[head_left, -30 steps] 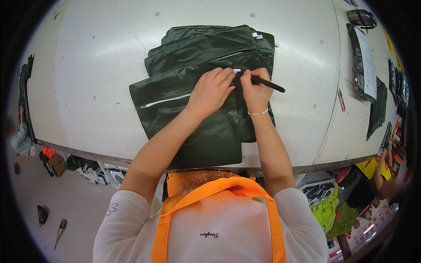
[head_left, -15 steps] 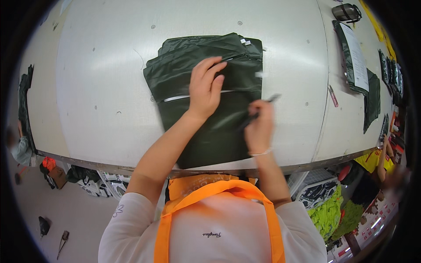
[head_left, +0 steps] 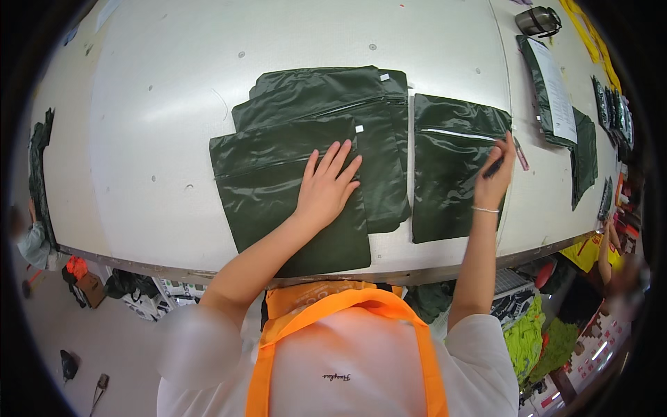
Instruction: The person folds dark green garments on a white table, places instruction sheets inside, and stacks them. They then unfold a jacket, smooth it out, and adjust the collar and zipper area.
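My left hand (head_left: 325, 184) lies flat with spread fingers on a dark green, shiny fabric panel (head_left: 278, 208), which has a seam across it and a small white tag. Under and behind this panel is a stack of similar dark green panels (head_left: 385, 160), unevenly fanned. To the right, separated by a narrow gap, lies another dark green panel (head_left: 451, 181) with a white strip across its upper part. At its right edge, my right hand (head_left: 495, 177) is closed around a slim black pen-like tool (head_left: 493, 167), mostly hidden by the fingers.
A pink cutter (head_left: 521, 156) lies right of my right hand. Farther right are green pieces with a printed sheet (head_left: 554, 90), a metal flask (head_left: 538, 22) and yellow straps (head_left: 590, 35). The table edge (head_left: 389, 273) runs before me. Other people work at both far sides.
One panel with a white strip now lies apart on the right. My right hand has moved right and up with the black tool; my left hand has shifted slightly down, onto the panel beneath.
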Demonstrator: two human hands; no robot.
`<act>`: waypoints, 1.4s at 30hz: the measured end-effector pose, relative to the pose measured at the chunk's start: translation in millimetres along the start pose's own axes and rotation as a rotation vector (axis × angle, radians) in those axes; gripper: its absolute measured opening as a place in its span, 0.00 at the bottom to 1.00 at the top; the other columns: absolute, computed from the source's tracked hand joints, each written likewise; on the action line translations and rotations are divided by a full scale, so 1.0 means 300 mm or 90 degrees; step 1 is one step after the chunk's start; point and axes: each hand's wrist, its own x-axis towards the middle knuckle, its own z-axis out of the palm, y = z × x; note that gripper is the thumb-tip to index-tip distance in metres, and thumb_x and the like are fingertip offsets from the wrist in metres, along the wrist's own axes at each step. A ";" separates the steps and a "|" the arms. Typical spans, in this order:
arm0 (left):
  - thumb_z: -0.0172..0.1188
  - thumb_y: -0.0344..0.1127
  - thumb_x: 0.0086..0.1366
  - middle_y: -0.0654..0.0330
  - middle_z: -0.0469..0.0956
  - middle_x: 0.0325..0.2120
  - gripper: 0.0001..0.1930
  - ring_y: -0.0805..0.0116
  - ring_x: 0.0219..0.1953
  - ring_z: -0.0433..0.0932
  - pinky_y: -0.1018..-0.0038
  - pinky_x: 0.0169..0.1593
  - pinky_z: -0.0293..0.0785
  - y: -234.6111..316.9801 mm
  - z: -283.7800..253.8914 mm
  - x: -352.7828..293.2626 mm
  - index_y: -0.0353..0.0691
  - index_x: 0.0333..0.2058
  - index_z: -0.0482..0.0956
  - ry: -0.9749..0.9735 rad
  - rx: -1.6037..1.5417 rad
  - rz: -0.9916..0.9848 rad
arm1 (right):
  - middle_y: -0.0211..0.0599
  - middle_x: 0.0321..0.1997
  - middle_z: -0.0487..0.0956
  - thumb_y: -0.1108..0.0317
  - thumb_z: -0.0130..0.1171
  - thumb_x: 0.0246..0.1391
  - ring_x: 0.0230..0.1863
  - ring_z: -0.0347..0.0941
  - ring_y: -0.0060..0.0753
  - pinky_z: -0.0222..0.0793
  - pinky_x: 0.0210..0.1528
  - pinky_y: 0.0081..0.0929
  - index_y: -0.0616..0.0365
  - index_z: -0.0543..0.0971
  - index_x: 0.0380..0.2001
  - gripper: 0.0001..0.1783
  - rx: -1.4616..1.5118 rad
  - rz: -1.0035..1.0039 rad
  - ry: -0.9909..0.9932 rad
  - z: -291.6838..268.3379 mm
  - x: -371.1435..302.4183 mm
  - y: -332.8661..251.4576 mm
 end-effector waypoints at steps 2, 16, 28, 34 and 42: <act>0.58 0.38 0.58 0.59 0.62 0.58 0.23 0.59 0.60 0.60 0.59 0.60 0.55 -0.003 -0.019 -0.018 0.45 0.53 0.70 0.011 -0.013 0.004 | 0.37 0.42 0.76 0.66 0.45 0.62 0.41 0.72 0.29 0.68 0.42 0.28 0.60 0.71 0.51 0.17 0.166 0.004 -0.065 0.094 -0.065 -0.111; 0.61 0.36 0.53 0.65 0.69 0.47 0.20 0.65 0.47 0.67 0.69 0.48 0.64 -0.068 0.025 0.084 0.40 0.46 0.73 0.136 0.020 0.060 | 0.29 0.18 0.75 0.71 0.62 0.46 0.20 0.68 0.16 0.64 0.23 0.17 0.59 0.75 0.24 0.06 0.337 0.155 -0.242 0.401 -0.293 -0.312; 0.61 0.35 0.54 0.64 0.69 0.48 0.20 0.63 0.47 0.67 0.67 0.48 0.64 -0.064 0.026 0.085 0.39 0.46 0.73 0.118 0.020 0.049 | 0.35 0.20 0.75 0.73 0.61 0.44 0.20 0.70 0.24 0.66 0.25 0.21 0.61 0.76 0.23 0.04 0.312 0.073 -0.205 0.403 -0.295 -0.331; 0.61 0.34 0.53 0.63 0.70 0.48 0.20 0.61 0.48 0.68 0.66 0.49 0.64 -0.067 0.031 0.083 0.39 0.47 0.73 0.117 0.001 0.045 | 0.37 0.20 0.74 0.74 0.61 0.42 0.20 0.70 0.28 0.67 0.25 0.22 0.60 0.75 0.22 0.04 0.305 0.045 -0.206 0.411 -0.300 -0.316; 0.59 0.32 0.55 0.61 0.71 0.46 0.18 0.59 0.47 0.68 0.66 0.49 0.65 -0.070 0.022 0.081 0.40 0.46 0.73 0.129 -0.060 0.023 | 0.39 0.22 0.75 0.72 0.59 0.50 0.22 0.73 0.33 0.68 0.26 0.23 0.60 0.75 0.34 0.07 0.451 0.147 -0.194 0.371 -0.325 -0.324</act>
